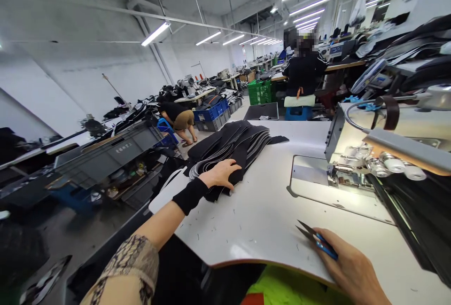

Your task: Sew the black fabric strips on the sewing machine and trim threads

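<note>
My left hand (222, 173) rests on the near end of a stack of dark fabric pieces (243, 143), its fingers curved over the top layers. The pieces fan out in a bent pile, with pale undersides showing at the edges. Low on the right, my right hand (347, 260) is closed on a pair of thread snips (319, 239) with blue handles. Their two dark blades stand apart and point left over the white table (260, 220). Apart from the snips, this hand touches no fabric.
A sewing machine (384, 154) with a lit needle area stands at the right. Short thread scraps lie on the table. One person (305, 72) sits ahead, facing away; another person (181, 119) bends down at the left. Grey crates (109, 154) and a green basket (260, 92) stand beyond.
</note>
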`<act>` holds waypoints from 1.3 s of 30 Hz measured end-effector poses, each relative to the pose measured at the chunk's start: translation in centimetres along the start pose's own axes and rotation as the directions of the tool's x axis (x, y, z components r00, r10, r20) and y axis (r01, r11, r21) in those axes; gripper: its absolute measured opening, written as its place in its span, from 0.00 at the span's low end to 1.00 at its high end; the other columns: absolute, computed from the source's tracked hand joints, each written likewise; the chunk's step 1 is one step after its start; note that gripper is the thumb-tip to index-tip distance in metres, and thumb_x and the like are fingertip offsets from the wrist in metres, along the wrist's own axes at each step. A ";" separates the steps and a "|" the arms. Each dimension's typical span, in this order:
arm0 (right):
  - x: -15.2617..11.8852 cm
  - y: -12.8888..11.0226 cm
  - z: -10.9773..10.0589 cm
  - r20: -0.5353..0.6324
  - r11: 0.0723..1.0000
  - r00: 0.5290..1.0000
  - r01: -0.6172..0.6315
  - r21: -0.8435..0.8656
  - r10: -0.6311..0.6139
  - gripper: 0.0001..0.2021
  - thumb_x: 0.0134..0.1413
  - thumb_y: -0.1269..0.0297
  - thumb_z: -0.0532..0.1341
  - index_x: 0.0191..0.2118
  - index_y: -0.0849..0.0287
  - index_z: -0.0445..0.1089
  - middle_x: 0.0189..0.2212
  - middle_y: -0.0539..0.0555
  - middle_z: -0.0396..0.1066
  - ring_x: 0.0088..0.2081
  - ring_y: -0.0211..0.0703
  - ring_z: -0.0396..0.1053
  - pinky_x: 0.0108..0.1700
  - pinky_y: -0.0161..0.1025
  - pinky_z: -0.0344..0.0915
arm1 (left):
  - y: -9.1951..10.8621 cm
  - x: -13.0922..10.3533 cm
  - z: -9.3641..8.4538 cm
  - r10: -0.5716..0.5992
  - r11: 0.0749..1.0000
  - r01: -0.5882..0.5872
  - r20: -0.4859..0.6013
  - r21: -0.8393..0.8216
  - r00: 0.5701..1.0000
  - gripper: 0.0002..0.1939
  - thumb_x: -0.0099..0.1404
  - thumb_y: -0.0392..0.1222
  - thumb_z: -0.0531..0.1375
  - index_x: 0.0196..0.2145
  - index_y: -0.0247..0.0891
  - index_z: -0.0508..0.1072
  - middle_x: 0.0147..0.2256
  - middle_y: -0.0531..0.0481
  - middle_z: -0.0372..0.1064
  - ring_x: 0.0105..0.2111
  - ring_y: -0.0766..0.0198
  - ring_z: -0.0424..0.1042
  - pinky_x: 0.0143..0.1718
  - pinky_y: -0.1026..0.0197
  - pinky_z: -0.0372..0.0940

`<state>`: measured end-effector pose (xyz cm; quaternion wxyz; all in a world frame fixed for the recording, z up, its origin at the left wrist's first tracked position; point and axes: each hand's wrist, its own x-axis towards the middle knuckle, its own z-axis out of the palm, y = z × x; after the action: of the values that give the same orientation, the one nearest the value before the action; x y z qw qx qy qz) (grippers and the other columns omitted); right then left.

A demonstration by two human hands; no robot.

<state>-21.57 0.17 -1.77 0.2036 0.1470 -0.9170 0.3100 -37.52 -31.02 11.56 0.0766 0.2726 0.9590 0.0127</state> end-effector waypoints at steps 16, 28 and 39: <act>0.5 -1.2 -0.6 0.022 0.970 0.980 -0.201 0.133 0.200 0.12 0.51 0.59 0.49 0.36 0.52 0.68 0.21 0.48 0.72 0.20 0.41 0.69 0.22 0.33 0.63 | 4.5 2.2 -3.9 -0.191 0.981 0.135 -0.546 -0.141 0.816 0.16 0.68 0.36 0.42 0.40 0.33 0.68 0.37 0.44 0.70 0.36 0.62 0.70 0.39 0.62 0.62; 2.0 -3.9 -2.1 0.336 0.551 0.829 -0.551 0.627 0.448 0.18 0.48 0.47 0.58 0.33 0.58 0.71 0.30 0.53 0.73 0.37 0.49 0.68 0.38 0.37 0.63 | 14.1 -4.0 8.0 0.414 0.893 -0.451 -0.382 -0.006 0.826 0.10 0.65 0.33 0.48 0.37 0.37 0.69 0.33 0.49 0.73 0.34 0.64 0.72 0.34 0.64 0.67; 4.4 -6.8 -1.0 0.552 -0.048 0.716 -0.592 0.805 0.427 0.22 0.34 0.51 0.68 0.30 0.58 0.58 0.15 0.37 0.41 0.15 0.25 0.37 0.17 0.28 0.38 | 10.6 -3.5 8.4 -0.095 0.927 -0.052 -0.365 -0.373 0.926 0.30 0.51 0.43 0.66 0.50 0.31 0.63 0.53 0.33 0.60 0.55 0.51 0.59 0.55 0.48 0.57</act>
<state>-22.43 -5.02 4.39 -0.1272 -0.0921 -0.5049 0.8488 -27.82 -23.98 4.44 -0.0581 0.2345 0.9384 0.2471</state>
